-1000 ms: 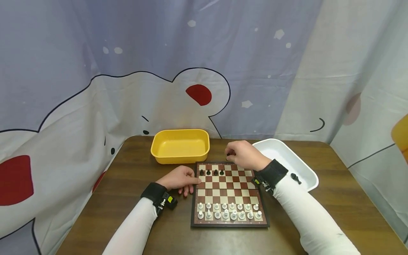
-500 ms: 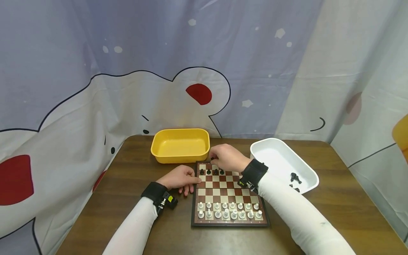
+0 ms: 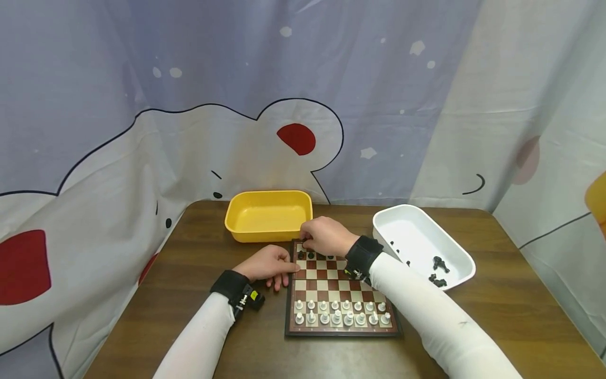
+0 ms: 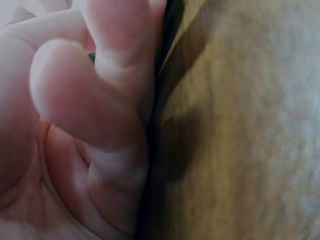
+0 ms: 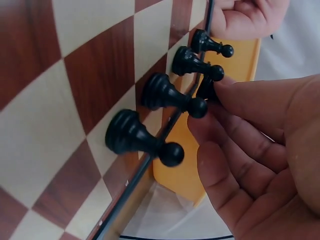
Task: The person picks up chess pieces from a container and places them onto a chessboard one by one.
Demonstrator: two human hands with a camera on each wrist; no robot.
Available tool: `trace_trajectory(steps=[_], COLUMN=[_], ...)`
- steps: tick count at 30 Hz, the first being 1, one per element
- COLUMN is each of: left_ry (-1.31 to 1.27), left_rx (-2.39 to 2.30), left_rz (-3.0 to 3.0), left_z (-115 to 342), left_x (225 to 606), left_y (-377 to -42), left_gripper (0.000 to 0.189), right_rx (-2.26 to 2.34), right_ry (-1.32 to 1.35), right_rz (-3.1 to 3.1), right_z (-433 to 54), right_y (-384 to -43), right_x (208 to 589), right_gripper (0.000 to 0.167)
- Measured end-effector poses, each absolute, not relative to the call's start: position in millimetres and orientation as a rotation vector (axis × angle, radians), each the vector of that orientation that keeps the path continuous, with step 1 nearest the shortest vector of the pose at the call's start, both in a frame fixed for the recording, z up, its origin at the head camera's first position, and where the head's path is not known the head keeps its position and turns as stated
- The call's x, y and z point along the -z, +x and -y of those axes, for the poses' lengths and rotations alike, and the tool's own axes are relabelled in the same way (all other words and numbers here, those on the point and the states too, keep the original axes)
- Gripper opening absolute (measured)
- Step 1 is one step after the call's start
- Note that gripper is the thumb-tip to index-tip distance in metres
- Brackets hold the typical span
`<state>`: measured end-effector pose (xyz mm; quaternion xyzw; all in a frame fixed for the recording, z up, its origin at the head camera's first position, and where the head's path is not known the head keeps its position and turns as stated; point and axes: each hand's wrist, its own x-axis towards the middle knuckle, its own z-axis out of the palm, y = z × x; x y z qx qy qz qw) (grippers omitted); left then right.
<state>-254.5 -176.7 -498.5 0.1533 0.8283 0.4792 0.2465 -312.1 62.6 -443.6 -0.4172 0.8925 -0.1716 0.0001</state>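
Note:
My right hand is over the far left corner of the chessboard. In the right wrist view its thumb and fingers pinch a black chess piece, mostly hidden by the fingers, behind a row of several upright black pawns. My left hand lies at the board's left edge, thumb on the rim and the other fingers loosely bent beside it on the table. The left wrist view shows those fingers close up, holding nothing. White chess pieces stand in two rows along the near side.
A yellow tub stands just behind the board's far left corner. To the right, a white tray holds several loose black chess pieces. All of it sits on a brown wooden table, with a printed cloth hanging behind.
My right hand has moved left along the board's far edge to its far left corner, carrying the black piece. More pieces in the white tray have come into view. The left hand has stayed put.

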Motion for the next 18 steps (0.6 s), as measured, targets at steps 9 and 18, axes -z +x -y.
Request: trace_trajectory(steps=[9, 18], left_ry=[0.421, 0.420], left_rx=[-1.314, -1.315], left_rz=[-2.248, -2.248], left_z=[177.0, 177.2], left_x=[499.6, 500.4], left_y=[-256.1, -256.8], left_gripper=[0.039, 0.039], right_rx=[0.514, 0.490], right_ry=[-1.355, -1.376], right_rz=[-2.794, -2.792], right_z=[-56.5, -53.8], right_y=[-314.6, -315.4], right_x=[450.8, 454.1], right_gripper=[0.008, 0.009])
